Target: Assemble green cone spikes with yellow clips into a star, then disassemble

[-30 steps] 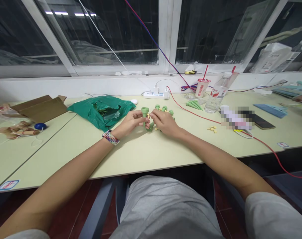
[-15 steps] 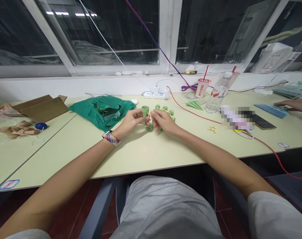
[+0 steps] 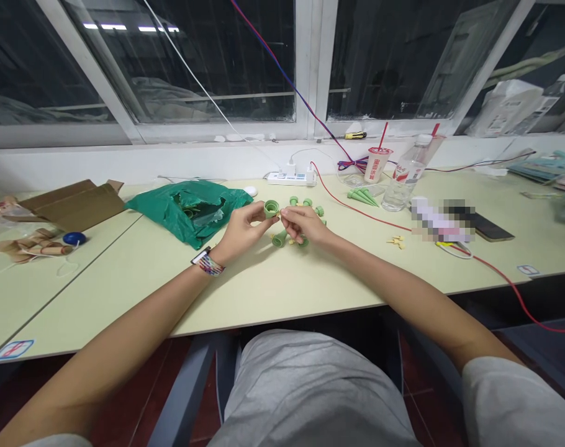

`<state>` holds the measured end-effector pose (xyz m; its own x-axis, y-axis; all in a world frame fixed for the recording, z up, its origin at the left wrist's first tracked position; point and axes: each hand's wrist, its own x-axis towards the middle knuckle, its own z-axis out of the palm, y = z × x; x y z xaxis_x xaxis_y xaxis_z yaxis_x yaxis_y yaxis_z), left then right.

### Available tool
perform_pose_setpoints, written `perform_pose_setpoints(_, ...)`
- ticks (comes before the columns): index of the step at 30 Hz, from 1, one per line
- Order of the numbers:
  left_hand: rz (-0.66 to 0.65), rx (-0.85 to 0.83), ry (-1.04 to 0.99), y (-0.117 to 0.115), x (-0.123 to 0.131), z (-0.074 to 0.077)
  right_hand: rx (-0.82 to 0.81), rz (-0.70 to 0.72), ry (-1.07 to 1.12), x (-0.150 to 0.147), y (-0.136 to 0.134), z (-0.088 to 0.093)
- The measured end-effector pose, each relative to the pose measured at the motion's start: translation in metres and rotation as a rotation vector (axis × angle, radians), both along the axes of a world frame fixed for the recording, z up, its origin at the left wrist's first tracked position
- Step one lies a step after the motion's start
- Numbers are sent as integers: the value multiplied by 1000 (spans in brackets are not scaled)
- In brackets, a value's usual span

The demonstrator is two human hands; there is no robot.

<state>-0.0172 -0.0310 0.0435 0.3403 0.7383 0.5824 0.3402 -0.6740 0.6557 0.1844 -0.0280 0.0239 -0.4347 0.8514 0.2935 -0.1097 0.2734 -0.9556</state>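
My left hand [image 3: 248, 226] is closed around a green plastic watering spike [image 3: 272, 208], its round open end tilted toward me. Close against it, my right hand [image 3: 305, 223] pinches at the spike's side, where a bit of yellow shows between the fingertips; most of that small piece is hidden. Under and behind my hands, several similar green spikes [image 3: 278, 239] with yellow parts lie on the table. Off to the right sit some small yellow plastic valves [image 3: 396, 242] and a bundle of pointed green cones [image 3: 363, 197].
A torn green plastic bag [image 3: 189, 208] lies left of my hands, with a cardboard box [image 3: 77, 205] and wooden pieces [image 3: 35, 245] farther left. A power strip [image 3: 292, 179], paper cup [image 3: 378, 164], water bottle [image 3: 406, 177], phone [image 3: 492, 228] and red cable [image 3: 497, 276] are also here.
The held spike has tipped so its open end faces me more. My hands stay close together. At the far right, another person's hand and the blue item under it have left view.
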Motion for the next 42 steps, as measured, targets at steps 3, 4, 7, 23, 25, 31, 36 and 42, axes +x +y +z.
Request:
perform_pose_setpoints(3,25,156,100,2,-2,-2,-50,3,-2,1,0,3)
perform_pose_setpoints(4,40,201,115,3,-2,-3,-55,1,-4,2,0,4)
perform_pose_setpoints(7,57,300,126,5,-4,-3,-44,-28,-3,3,-1,6)
perform_pose_setpoints(23,-47,304,146,-1,-3,-2,133,-162,-59,6,0,-2)
perform_pose_setpoints(25,-15,228,101,4,-4,-4,107,-161,-49,6,1,-2)
perform_pose_setpoints(31,186,33,50,28,-15,-14,26,-276,61,12,9,3)
perform_pose_setpoints(36,248,-36,286,37,-22,-18,-31,-424,168,20,16,8)
perform_pose_setpoints(42,317,-75,470,31,-21,-11,-97,-496,231,24,22,7)
